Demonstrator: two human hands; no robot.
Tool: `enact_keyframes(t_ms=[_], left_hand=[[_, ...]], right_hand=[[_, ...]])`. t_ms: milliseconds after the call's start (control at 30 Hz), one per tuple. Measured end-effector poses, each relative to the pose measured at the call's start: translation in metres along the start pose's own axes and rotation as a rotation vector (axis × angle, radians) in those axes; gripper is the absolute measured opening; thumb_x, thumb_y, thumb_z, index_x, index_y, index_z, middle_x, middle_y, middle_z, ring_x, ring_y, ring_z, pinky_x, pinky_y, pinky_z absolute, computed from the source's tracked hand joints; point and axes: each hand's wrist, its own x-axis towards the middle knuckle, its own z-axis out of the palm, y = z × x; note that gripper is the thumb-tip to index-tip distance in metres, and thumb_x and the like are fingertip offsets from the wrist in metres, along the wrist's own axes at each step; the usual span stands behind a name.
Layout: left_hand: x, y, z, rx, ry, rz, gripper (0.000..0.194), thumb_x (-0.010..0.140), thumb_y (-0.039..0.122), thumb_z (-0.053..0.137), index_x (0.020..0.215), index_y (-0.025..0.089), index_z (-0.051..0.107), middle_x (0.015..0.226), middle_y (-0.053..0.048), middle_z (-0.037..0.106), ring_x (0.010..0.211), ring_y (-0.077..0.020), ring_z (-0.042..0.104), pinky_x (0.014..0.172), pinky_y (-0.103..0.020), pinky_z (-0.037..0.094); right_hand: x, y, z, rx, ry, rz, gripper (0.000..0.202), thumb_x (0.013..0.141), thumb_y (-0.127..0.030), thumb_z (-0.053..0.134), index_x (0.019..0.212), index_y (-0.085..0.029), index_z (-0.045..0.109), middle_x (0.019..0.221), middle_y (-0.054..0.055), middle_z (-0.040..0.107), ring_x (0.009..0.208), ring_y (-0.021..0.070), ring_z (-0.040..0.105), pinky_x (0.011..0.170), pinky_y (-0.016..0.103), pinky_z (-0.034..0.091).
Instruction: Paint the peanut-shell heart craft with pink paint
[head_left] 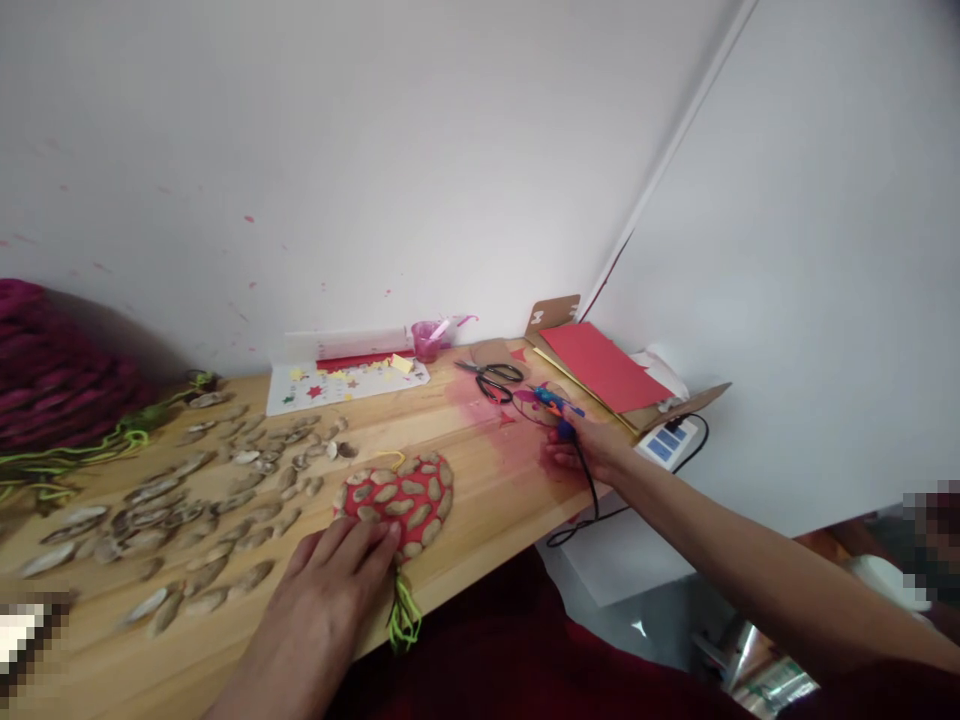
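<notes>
A red heart [411, 488] covered with peanut shells lies near the table's front edge, a yellow loop at its top and a green tassel [405, 612] hanging over the edge. My left hand [334, 575] rests on its lower left part, fingers together; whether they pinch anything is hidden. To the right, my right hand [581, 450] is wrapped round a blue glue gun [559, 402] with a black cord, above the pink-stained part of the table. Loose peanut shells [202, 520] are spread over the left side.
Black scissors [496, 380] lie behind the glue gun. Red sheets [607, 365] and a power strip [666, 443] are at the right. A sticker sheet [300, 385] and pink cup [426, 342] stand by the wall. Magenta yarn [60, 370] sits far left.
</notes>
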Motion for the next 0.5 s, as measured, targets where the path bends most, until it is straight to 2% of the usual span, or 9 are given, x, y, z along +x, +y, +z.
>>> enact_keyframes(t_ms=[67, 133, 300, 500], left_hand=[[0.0, 0.002, 0.0, 0.015, 0.012, -0.001, 0.054, 0.096, -0.001, 0.049, 0.133, 0.024, 0.08, 0.131, -0.009, 0.08, 0.126, -0.0296, 0.069, 0.105, -0.04, 0.05], [-0.001, 0.002, 0.001, 0.022, 0.013, 0.005, 0.053, 0.095, 0.0, 0.051, 0.133, 0.024, 0.079, 0.131, -0.009, 0.08, 0.125, -0.03, 0.069, 0.104, -0.04, 0.051], [-0.001, 0.0, 0.003, 0.01, 0.019, 0.009, 0.052, 0.095, 0.002, 0.053, 0.135, 0.023, 0.078, 0.131, -0.01, 0.08, 0.123, -0.0304, 0.069, 0.102, -0.041, 0.051], [-0.002, -0.001, 0.008, -0.028, 0.046, 0.02, 0.053, 0.093, -0.001, 0.053, 0.134, 0.023, 0.077, 0.129, -0.009, 0.079, 0.125, -0.0299, 0.067, 0.105, -0.039, 0.048]], right_hand=[[-0.002, -0.002, 0.002, -0.025, 0.02, 0.043, 0.026, 0.108, -0.048, 0.052, 0.104, -0.024, 0.058, 0.065, -0.002, 0.069, 0.053, 0.0124, 0.072, 0.047, 0.018, 0.059], [-0.005, -0.006, 0.003, -0.067, 0.013, 0.072, 0.026, 0.107, -0.048, 0.055, 0.103, -0.023, 0.059, 0.066, -0.001, 0.071, 0.054, 0.0129, 0.073, 0.048, 0.019, 0.059], [-0.015, -0.018, -0.002, -0.262, -0.027, 0.103, 0.039, 0.092, -0.057, 0.076, 0.088, -0.021, 0.064, 0.065, 0.003, 0.073, 0.051, 0.0154, 0.071, 0.042, 0.02, 0.053], [-0.017, -0.021, -0.009, -0.538, -0.036, 0.032, 0.039, 0.079, -0.053, 0.089, 0.082, -0.02, 0.07, 0.065, 0.003, 0.075, 0.053, 0.0156, 0.071, 0.042, 0.019, 0.05]])
